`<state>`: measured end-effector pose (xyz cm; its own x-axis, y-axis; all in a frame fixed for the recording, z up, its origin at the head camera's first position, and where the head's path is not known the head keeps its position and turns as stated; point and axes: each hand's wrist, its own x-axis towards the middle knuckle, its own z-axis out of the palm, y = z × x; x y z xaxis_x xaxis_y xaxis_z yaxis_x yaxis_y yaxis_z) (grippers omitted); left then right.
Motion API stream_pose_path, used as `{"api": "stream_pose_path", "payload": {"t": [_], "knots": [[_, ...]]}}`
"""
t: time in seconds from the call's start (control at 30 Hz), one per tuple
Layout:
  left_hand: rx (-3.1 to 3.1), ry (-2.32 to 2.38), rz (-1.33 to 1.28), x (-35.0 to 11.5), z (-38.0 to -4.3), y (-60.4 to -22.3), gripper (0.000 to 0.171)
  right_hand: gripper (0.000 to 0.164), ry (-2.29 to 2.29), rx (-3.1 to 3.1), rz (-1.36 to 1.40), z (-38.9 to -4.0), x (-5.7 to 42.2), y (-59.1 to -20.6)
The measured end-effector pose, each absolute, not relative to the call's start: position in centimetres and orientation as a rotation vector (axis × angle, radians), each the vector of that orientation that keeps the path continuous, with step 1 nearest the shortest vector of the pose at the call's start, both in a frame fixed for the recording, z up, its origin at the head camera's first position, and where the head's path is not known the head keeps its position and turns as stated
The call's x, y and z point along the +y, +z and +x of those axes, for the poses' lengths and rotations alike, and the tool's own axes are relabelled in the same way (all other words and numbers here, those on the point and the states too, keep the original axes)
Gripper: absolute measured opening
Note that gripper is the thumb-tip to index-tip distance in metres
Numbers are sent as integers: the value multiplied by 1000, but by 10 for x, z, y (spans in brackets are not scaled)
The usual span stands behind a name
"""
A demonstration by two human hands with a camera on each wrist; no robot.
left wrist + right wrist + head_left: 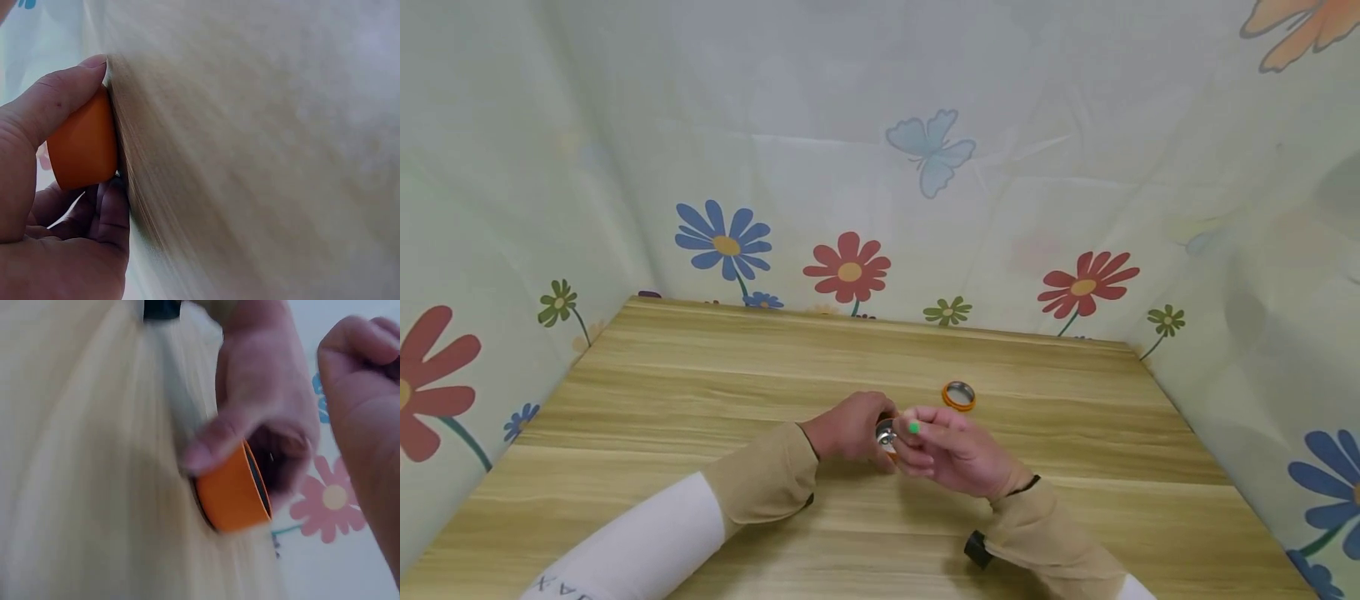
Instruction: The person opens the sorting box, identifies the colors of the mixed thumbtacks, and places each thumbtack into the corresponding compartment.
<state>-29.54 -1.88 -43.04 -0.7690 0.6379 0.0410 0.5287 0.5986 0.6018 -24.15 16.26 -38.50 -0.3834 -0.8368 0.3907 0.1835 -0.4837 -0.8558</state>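
My left hand (853, 429) grips a round orange container (84, 144) that stands on the wooden tabletop. Its thumb lies on one side of the wall and the fingers curl round the other. From above, the container's open top shows shiny metal (887, 437) inside, partly covered by the hands. Over the near right of that opening, my right hand (955, 450) pinches a small bright green piece (913, 427) between thumb and fingers. In the right wrist view the right hand (369, 369) has curled fingers, and the green piece is hidden there.
An orange-rimmed round lid (958, 396) with a grey centre lies on the tabletop (737, 367), just beyond the right hand. Flower-printed cloth (820, 167) encloses the back and both sides of the table. A black piece (977, 550) sits at the right sleeve.
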Motion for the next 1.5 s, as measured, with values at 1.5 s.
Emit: {"api": "stream_pose_path", "payload": {"t": [1.5], "knots": [[2647, 846, 987, -20, -291, -423, 48, 18, -578, 2783, -1289, -275, 156, -400]]}}
